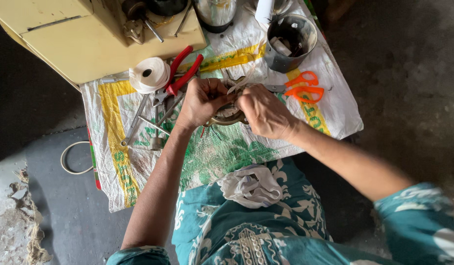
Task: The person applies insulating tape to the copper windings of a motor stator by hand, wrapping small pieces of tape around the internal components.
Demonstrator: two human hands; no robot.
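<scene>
Crumpled on the person's lap, nearest the camera, sits a white rag (pixel 251 185) on teal patterned cloth. Beyond it both forearms reach away to the middle of a woven plastic sack (pixel 212 152) spread as a work mat, printed in green and yellow.

Left hand (pixel 203 100) and right hand (pixel 262 113) meet over a round metal coil part (pixel 227 115), which lies on the mat directly between them and partly under both. Each hand sits about equally close to it, the left at its left edge, the right at its right edge. Fingers of the left hand are curled tight around the part's far-left rim. On the right hand, thumb and fingertips are pinched together on a thin whitish strip (pixel 241 81) that runs from the part up and away toward the far right. Thin red wires (pixel 205 131) trail from the part's near side.

Left of the hands lie red-handled pliers (pixel 185 73), a roll of white tape (pixel 149 73), and several metal hand tools (pixel 155 120). To the right are orange-handled scissors (pixel 301 87), and farther off a grey metal pot (pixel 289 41) holding odds and ends. At far left stands a cream-coloured box (pixel 84 39).
</scene>
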